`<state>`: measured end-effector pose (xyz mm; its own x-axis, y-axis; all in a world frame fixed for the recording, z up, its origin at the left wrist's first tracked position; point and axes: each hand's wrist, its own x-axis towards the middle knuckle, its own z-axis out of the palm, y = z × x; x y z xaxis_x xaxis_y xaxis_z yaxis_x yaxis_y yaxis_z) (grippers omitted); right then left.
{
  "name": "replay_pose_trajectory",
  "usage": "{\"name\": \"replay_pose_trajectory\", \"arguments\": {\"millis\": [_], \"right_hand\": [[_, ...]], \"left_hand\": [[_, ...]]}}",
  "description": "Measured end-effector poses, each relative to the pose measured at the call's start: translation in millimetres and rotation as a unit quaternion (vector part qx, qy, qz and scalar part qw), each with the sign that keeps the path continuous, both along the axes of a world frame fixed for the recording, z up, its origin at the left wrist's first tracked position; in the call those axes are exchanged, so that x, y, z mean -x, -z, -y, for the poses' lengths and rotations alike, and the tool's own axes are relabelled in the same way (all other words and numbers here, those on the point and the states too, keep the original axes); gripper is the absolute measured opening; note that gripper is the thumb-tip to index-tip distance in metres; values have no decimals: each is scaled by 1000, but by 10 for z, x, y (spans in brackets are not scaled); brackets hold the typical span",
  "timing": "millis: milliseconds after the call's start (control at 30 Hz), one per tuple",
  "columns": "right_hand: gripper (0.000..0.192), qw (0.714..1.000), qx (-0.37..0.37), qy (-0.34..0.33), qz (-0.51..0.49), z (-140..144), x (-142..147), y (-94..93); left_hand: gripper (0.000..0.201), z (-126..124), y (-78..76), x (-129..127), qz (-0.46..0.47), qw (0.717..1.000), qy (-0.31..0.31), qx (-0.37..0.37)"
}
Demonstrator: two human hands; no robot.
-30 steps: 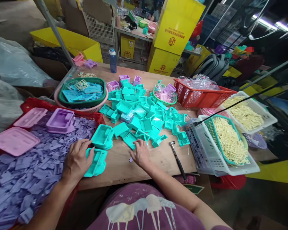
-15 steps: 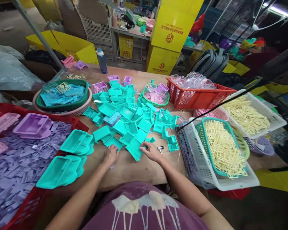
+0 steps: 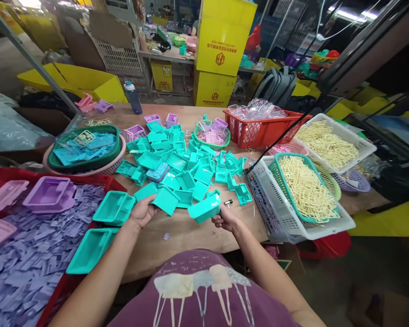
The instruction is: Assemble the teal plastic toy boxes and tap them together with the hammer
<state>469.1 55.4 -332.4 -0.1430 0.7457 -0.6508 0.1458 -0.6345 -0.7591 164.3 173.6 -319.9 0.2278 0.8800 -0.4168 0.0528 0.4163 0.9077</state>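
My left hand [image 3: 143,212] pinches the left edge of a flat teal plastic panel [image 3: 167,200], tilted over the near side of the pile. In my right hand [image 3: 226,219] is a teal plastic box [image 3: 204,209], gripped at its right end and raised with a smooth side towards me. A gap separates the two pieces. Behind them spreads a heap of teal plastic parts [image 3: 177,161], with a small blue-and-purple case [image 3: 157,172] among them. To the left of my left hand sit teal divided trays [image 3: 111,207]. A small black-and-silver tool [image 3: 228,202] lies beyond my right hand.
A red crate [image 3: 114,184] of purple pieces stands at left. White baskets [image 3: 344,225] with cream plastic frames flank the right side. At the back are a red basket [image 3: 252,131] of clear parts and a water bottle [image 3: 132,97]. A black cable [image 3: 276,149] crosses the right side.
Both hands have lifted teal pieces off the near edge of the pile. My left hand has shifted left, and my right hand now holds a box. The camera view has turned slightly.
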Motion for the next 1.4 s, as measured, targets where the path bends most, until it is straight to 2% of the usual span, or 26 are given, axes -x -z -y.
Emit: {"name": "replay_pose_trajectory", "arguments": {"millis": [100, 200, 333, 433, 500, 600, 700, 767, 833, 900, 967, 1067, 1133, 1167, 1233, 1300, 1333, 1400], "right_hand": [[64, 991, 5, -50, 125, 113, -75, 15], [59, 956, -12, -89, 278, 159, -178, 55], [53, 900, -20, -118, 418, 12, -180, 105], [53, 870, -24, -146, 471, -182, -90, 79], [52, 853, -26, -155, 498, -285, -37, 40], [48, 825, -55, -179, 533, -335, 6, 21], [50, 803, -116, -183, 555, -265, 14, 116], [65, 807, -143, -146, 554, -188, 1, 234], [87, 824, -137, -99, 541, -107, -23, 360], [103, 846, -102, -68, 518, -22, -46, 467], [110, 865, -67, -57, 493, 72, -57, 547], [119, 877, -20, -61, 477, 224, -45, 639], [119, 873, 2, -64, 483, 318, -31, 695], [120, 870, 7, -67, 489, 357, -24, 722], [123, 863, 6, -76, 500, 417, -11, 773], [127, 854, -1, -85, 514, 450, 7, 813], [127, 848, -6, -87, 522, 458, 19, 827], [126, 839, -15, -87, 537, 461, 46, 843]], "left_hand": [[34, -154, 25, -245, -104, 989, 52, -95], [35, -295, -17, -569, -187, 960, 114, -176], [29, -423, -76, -1047, -291, 902, 197, -251], [38, -614, -83, -1366, -351, 865, 238, -266], [45, -835, -69, -1542, -390, 848, 236, -269], [46, -1221, -1, -1752, -452, 832, 178, -269], [53, -1513, 136, -1908, -494, 822, 134, -251], [51, -1635, 239, -1976, -501, 820, 133, -244], [46, -1728, 306, -1997, -499, 819, 136, -247], [43, -1804, 295, -1953, -495, 819, 133, -256], [45, -1838, 196, -1833, -488, 820, 121, -272], [50, -1685, -15, -1511, -469, 818, 94, -319], [48, -1388, -78, -1228, -453, 806, 88, -371], [46, -1190, -63, -1081, -445, 796, 94, -399], [47, -753, 56, -804, -444, 752, 130, -470], [51, -360, 231, -588, -449, 718, 201, -493], [55, -211, 310, -512, -445, 712, 234, -491], [67, -46, 414, -437, -428, 717, 266, -482]]}}
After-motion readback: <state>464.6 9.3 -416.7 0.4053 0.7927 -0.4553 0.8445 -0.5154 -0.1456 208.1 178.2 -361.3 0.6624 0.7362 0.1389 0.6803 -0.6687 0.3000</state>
